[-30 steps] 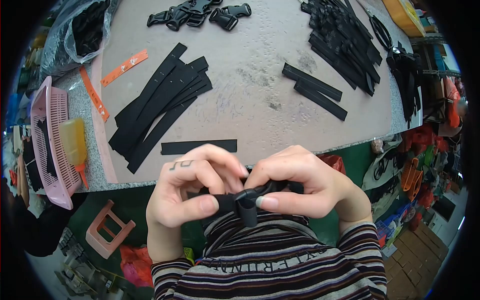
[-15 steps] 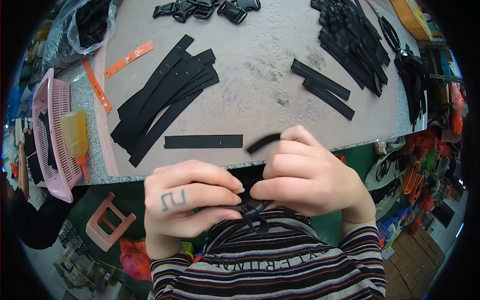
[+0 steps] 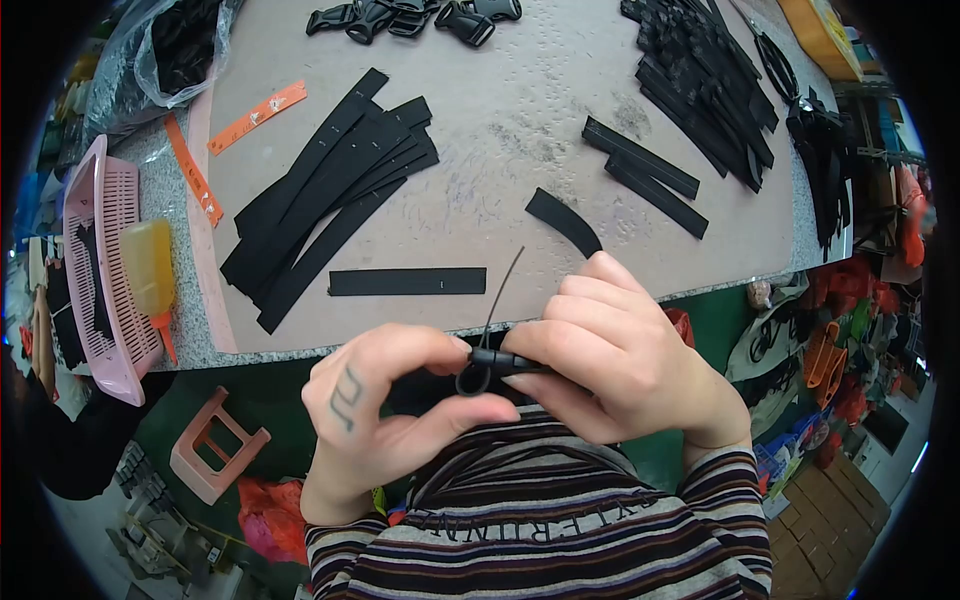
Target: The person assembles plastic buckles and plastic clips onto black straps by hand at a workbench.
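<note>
A black strap [image 3: 563, 220] with a small buckle piece [image 3: 492, 360] was pinched closed between the left hand [image 3: 385, 415] and right hand [image 3: 610, 350], just off the desk's [image 3: 500, 150] near edge. One strap was judged in progress; a pile of cut straps [image 3: 320, 200] near the left edge and one single strap [image 3: 406, 282] at the near edge lay unworked.

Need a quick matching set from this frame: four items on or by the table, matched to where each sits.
Items:
1. pink basket
2. buckles
3. single strap
4. orange strips

Places:
A. far edge of the table, top centre
B. lying flat alone, near the table's front edge
C. left end of the table, holding a yellow bottle
D. upper left, beside the fanned pile of black straps

Pairs: 1-C, 2-A, 3-B, 4-D
</note>
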### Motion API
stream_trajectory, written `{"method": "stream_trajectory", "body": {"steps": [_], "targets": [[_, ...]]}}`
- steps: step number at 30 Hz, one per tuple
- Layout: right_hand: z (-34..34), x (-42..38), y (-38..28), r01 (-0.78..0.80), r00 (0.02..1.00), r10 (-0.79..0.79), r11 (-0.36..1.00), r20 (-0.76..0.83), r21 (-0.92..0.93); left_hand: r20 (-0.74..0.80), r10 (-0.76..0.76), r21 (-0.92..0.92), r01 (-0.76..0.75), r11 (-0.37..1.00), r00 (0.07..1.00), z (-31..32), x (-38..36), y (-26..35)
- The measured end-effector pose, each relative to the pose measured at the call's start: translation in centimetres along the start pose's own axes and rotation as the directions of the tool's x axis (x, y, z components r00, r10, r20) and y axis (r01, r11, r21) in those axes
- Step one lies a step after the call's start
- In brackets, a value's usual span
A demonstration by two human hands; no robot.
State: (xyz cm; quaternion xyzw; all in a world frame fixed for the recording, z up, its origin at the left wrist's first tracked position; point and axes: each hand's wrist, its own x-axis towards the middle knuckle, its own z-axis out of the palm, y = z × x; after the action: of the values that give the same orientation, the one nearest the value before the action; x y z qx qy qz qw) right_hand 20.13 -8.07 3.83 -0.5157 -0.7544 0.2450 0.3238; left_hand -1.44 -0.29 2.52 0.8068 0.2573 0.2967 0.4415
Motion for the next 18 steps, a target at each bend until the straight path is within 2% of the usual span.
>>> {"method": "stream_trajectory", "body": {"steps": [2, 5, 6, 8, 9, 10, 13, 16, 18], "targets": [[0.26, -0.02, -0.11, -0.019, 1.000, 0.019, 0.999, 0.016, 0.043, 0.005, -0.107, -0.070, 0.107, 0.992, 0.994, 0.15, 0.23, 0.03], [0.23, -0.07, 0.08, -0.109, 0.994, 0.104, 0.972, 0.034, 0.209, 0.056, -0.299, -0.329, 0.301, 0.895, 0.952, 0.28, 0.21, -0.11], [0.15, -0.14, 0.16, -0.151, 0.989, 0.144, 0.948, 0.043, 0.279, 0.125, -0.338, -0.528, 0.351, 0.773, 0.933, 0.22, 0.12, -0.20], [-0.07, -0.33, -0.03, -0.274, 0.960, 0.274, 0.869, 0.061, 0.413, 0.162, -0.445, -0.650, 0.434, 0.623, 0.881, 0.14, 0.42, 0.48], [-0.13, -0.40, -0.10, -0.330, 0.939, 0.336, 0.815, 0.076, 0.475, 0.150, -0.433, -0.650, 0.419, 0.634, 0.889, 0.36, 0.24, 0.50], [-0.08, -0.36, -0.01, -0.314, 0.945, 0.321, 0.833, 0.065, 0.456, 0.139, -0.420, -0.650, 0.403, 0.645, 0.897, 0.57, 0.07, 0.52], [0.07, -0.27, 0.25, -0.245, 0.968, 0.245, 0.895, 0.049, 0.373, 0.110, -0.298, -0.427, 0.316, 0.847, 0.948, 0.63, 0.17, 0.30], [-0.31, 0.03, 0.18, -0.137, 0.989, 0.146, 0.930, -0.003, 0.340, 0.185, -0.386, -0.584, 0.418, 0.696, 0.904, 0.42, 0.40, 0.31], [-0.17, 0.02, 0.11, -0.121, 0.992, 0.126, 0.934, 0.007, 0.337, 0.251, -0.412, -0.643, 0.469, 0.606, 0.876, 0.30, 0.53, 0.12]]}}
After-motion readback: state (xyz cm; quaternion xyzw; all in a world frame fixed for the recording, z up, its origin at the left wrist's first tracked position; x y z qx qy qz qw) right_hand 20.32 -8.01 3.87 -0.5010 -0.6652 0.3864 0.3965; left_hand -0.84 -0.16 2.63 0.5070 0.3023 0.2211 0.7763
